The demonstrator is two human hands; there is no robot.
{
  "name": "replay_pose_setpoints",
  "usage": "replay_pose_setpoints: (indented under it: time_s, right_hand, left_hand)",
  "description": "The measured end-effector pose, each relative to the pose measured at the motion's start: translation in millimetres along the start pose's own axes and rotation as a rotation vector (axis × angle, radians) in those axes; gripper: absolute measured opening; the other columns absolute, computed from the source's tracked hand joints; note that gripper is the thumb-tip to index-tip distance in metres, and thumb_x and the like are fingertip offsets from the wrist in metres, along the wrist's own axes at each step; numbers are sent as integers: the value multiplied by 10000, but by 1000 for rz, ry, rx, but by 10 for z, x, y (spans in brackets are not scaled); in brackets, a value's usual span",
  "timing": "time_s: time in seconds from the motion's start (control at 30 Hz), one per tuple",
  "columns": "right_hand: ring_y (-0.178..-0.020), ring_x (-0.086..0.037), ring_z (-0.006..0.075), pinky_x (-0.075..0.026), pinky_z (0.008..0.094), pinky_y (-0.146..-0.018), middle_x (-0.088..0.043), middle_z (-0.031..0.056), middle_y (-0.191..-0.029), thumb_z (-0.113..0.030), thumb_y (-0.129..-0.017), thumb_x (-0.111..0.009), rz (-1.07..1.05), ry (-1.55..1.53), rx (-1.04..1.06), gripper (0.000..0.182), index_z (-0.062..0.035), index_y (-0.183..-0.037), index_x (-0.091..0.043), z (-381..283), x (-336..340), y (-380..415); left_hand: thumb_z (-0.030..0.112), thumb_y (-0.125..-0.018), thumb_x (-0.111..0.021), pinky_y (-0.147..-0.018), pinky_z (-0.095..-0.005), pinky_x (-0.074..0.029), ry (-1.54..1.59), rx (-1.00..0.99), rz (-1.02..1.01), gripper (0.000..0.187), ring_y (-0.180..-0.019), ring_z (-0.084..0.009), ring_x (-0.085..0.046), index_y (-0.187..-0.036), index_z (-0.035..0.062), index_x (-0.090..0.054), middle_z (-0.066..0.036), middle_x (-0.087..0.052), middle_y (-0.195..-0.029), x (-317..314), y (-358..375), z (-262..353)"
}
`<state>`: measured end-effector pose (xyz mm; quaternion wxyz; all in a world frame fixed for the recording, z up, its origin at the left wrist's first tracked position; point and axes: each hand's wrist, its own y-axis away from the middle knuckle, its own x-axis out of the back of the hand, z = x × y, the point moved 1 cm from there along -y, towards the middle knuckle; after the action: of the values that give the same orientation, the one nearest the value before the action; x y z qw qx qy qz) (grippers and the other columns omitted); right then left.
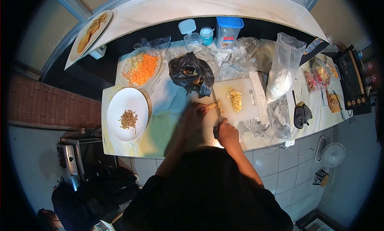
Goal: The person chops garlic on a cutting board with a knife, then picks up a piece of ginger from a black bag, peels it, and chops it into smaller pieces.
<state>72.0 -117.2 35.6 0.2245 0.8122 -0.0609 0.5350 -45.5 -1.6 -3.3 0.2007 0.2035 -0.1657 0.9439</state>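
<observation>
My right hand (227,132) grips the dark handle of a knife (216,105) whose blade lies across the white cutting board (245,111). My left hand (195,115) presses a pale, stick-shaped piece of food (210,106) against the board right beside the blade. A pile of pale cut pieces (235,100) lies on the board to the right of the knife. A smaller scatter of cut bits sits just right of the blade.
A black plastic bag (191,74) sits behind the board. Left of it are a plate of shredded carrot (141,68) and a white plate (128,114) with a few strips. Clear bags (282,67), small containers (228,31), and a toaster oven (352,81) stand along the back and right.
</observation>
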Motion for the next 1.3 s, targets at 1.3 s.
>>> replay_pose_setpoints:
  time_s: [1.3]
  right_hand:
    - [-684, -648, 349, -525, 421, -592, -634, 211, -727, -152, -823, -532, 46, 79, 48, 227, 21, -940, -443, 32, -78, -60]
  left_hand:
    - [75, -752, -704, -696, -334, -497, 21, 47, 40, 164, -770, -234, -625, -880, 18, -620, -112, -619, -823, 46, -7, 171]
